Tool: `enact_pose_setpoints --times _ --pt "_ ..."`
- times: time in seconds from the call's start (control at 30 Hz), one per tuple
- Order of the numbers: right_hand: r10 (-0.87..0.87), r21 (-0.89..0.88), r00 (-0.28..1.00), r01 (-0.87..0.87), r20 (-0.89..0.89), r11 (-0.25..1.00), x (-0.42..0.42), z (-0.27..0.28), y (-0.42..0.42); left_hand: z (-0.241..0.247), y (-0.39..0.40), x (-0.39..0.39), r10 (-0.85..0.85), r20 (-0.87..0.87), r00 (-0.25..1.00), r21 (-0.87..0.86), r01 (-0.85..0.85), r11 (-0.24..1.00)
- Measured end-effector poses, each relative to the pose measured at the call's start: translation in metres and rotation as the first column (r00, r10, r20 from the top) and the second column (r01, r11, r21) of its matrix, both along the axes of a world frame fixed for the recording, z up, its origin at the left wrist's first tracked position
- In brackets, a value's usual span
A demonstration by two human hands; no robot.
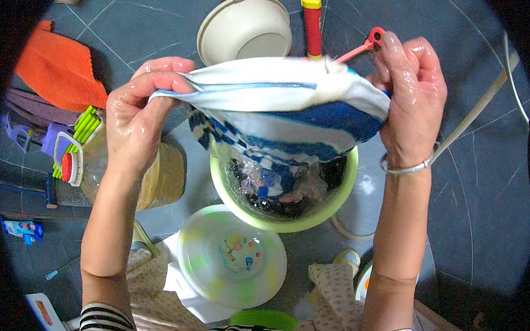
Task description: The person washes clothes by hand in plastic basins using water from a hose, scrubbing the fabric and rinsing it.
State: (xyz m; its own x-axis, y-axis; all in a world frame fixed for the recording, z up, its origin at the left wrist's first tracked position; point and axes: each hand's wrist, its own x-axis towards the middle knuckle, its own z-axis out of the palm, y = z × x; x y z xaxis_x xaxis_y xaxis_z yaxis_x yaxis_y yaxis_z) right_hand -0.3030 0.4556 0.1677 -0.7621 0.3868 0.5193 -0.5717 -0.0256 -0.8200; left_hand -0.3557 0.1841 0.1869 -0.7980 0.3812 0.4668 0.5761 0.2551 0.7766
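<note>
A wet blue and white striped cloth (289, 116), probably a garment, is stretched between my two hands. Its left edge is pinched between the thumb and fingers of my left hand (146, 99). My right hand (408, 81) grips the other end, and a red plastic piece with a hole (376, 35) shows by its thumb. Below the cloth stands a pale green basin (351, 193) with water and dark and coloured fabrics in it; the cloth's lower part hangs over it. Both hands glisten with wet.
A patterned plastic basin (194, 273) sits nearer me. Beyond the cloth are a beige basin (264, 30) and a red cylinder with yellow bands (313, 28). At left lie a large plastic jug (160, 178) and an orange cloth (62, 67). A pale hose (477, 110) runs at right.
</note>
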Motion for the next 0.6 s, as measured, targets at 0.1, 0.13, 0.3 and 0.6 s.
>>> enact_pose_setpoints --times 0.1,0.13,0.3,0.6 --pt "-0.035 -0.018 0.999 0.034 -0.010 0.999 -0.002 0.003 -0.003 0.014 0.007 0.001 -0.048 -0.139 0.989 -0.086 0.037 0.996" --pt "-0.042 0.000 0.999 0.042 0.006 0.999 -0.002 -0.005 -0.002 0.006 0.006 -0.001 -0.063 -0.092 0.994 -0.098 0.054 0.994" --pt "-0.098 0.671 0.942 -0.152 0.320 0.725 0.011 -0.106 0.003 -0.078 0.005 -0.004 -0.233 0.024 0.972 -0.583 0.202 0.787" --pt "-0.402 0.794 0.720 -0.608 0.565 0.029 0.035 -0.265 -0.036 -0.235 0.036 0.015 -0.208 0.210 0.955 -0.919 0.266 0.292"
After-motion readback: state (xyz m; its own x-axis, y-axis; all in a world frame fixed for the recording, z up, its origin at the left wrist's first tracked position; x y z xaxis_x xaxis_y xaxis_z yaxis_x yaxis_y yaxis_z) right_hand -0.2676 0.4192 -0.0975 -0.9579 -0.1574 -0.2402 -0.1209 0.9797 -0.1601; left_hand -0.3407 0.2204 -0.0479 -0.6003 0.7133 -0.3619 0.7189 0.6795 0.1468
